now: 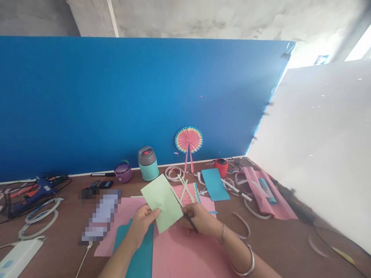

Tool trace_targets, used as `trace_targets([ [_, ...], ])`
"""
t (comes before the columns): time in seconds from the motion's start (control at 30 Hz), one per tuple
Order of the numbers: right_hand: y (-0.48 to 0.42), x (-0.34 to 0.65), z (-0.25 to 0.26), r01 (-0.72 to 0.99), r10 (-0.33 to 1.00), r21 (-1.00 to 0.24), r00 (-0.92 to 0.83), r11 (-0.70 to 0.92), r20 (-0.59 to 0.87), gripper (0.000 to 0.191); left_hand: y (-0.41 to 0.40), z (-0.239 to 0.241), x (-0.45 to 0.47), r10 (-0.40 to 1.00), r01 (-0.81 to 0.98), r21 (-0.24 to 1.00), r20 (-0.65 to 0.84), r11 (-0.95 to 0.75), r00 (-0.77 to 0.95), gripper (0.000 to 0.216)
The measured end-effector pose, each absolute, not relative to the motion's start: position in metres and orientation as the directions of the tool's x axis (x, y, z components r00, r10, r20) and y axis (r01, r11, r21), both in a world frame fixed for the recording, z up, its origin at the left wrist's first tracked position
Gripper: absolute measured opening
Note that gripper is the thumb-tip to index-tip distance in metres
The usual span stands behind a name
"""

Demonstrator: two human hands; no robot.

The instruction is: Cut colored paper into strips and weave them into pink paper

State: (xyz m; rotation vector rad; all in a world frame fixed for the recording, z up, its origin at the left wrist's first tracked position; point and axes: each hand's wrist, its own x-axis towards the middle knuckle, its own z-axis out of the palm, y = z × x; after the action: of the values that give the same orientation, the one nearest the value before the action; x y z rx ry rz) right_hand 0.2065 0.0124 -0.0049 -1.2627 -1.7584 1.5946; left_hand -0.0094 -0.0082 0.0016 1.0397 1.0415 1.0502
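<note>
My left hand [142, 222] pinches the lower left edge of a pale green paper sheet [162, 201] and holds it tilted above the table. My right hand [199, 219] is closed around a thin dark pen-like tool [189, 222] at the sheet's right edge, and its fingers also touch the paper. Bracelets circle my right wrist. Below the hands lie large pink sheets [185, 255] and a teal sheet [140, 255]. Several thin paper strips [185, 189] rest just behind the green sheet.
A blue partition [130, 104] backs the brown table, with a white board [319, 146] at right. A paper fan [188, 141], teal flask [148, 163], purple pot [123, 172], red cylinder [221, 167], blue card [215, 184], glue gun [34, 194], white rings [40, 216] and pink strips [262, 191] surround me.
</note>
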Motion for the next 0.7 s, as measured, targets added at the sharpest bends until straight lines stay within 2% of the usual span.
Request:
trace_targets([
  [0.3, 0.016, 0.206, -0.016, 0.269, 0.827, -0.952, -0.495, -0.145, -0.266, 0.016, -0.007, -0.001, -0.009, 0.968, -0.151, 0.974, -0.135, 0.169, 0.212, 0.037],
  [0.7, 0.016, 0.207, -0.016, 0.302, 0.851, -0.948, -0.469, -0.098, -0.238, 0.003, -0.008, 0.003, -0.007, 0.965, -0.160, 0.970, -0.147, 0.183, 0.215, 0.039],
])
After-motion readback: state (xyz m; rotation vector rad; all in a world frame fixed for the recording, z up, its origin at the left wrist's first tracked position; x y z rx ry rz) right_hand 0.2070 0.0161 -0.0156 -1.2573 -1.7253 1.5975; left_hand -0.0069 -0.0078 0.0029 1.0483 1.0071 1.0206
